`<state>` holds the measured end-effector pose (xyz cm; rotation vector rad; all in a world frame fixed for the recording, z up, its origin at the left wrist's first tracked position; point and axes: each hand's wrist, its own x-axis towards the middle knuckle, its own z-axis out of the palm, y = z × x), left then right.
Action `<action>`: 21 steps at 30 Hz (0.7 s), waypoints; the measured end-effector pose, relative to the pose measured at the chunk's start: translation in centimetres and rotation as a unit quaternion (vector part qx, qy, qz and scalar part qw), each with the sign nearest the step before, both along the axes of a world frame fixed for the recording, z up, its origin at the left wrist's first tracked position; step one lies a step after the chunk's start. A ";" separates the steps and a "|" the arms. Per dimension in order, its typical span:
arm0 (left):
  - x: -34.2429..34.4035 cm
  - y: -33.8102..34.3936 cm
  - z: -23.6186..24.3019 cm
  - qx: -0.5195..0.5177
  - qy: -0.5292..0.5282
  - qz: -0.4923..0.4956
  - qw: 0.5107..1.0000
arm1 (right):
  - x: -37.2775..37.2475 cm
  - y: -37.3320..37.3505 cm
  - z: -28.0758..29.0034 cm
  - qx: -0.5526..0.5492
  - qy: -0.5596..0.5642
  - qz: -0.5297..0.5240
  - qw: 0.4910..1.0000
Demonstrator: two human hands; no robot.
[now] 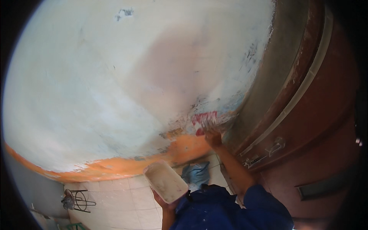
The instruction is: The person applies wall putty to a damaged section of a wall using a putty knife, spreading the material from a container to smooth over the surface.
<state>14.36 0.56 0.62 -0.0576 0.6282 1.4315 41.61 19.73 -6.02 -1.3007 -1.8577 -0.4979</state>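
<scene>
My right hand (212,135) reaches to the low part of the wall (115,84), its fingers pressed on a flat red spreader (198,129) smeared with white paste. The spreader lies against the wall, beside a rough patch where dark and orange paint shows. Near my body, my left hand (162,200) holds up a pale rectangular tub (178,196) from below and the side. Off-white paste (165,180) coats the inside of the tub. Most of the left hand's fingers are hidden under it.
An orange band (188,147) runs along the wall's foot above a tiled floor (126,199). Blue cloth (196,173) lies on the floor past the tub. At the right stands a dark red door (306,134) with a metal bolt (255,161). A metal-framed stool (80,200) is at the left.
</scene>
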 end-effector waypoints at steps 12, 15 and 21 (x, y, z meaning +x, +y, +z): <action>1.2 -0.3 1.8 0.045 0.130 0.007 0.990 | 1.0 0.5 21.9 0.324 0.095 -0.031 0.941; 1.8 -0.4 2.8 0.047 0.113 0.018 0.992 | 0.7 2.6 23.9 0.241 0.062 -0.031 0.968; 2.2 -0.6 3.6 0.055 0.110 0.042 0.991 | -0.1 0.2 6.5 0.068 0.038 -0.005 0.997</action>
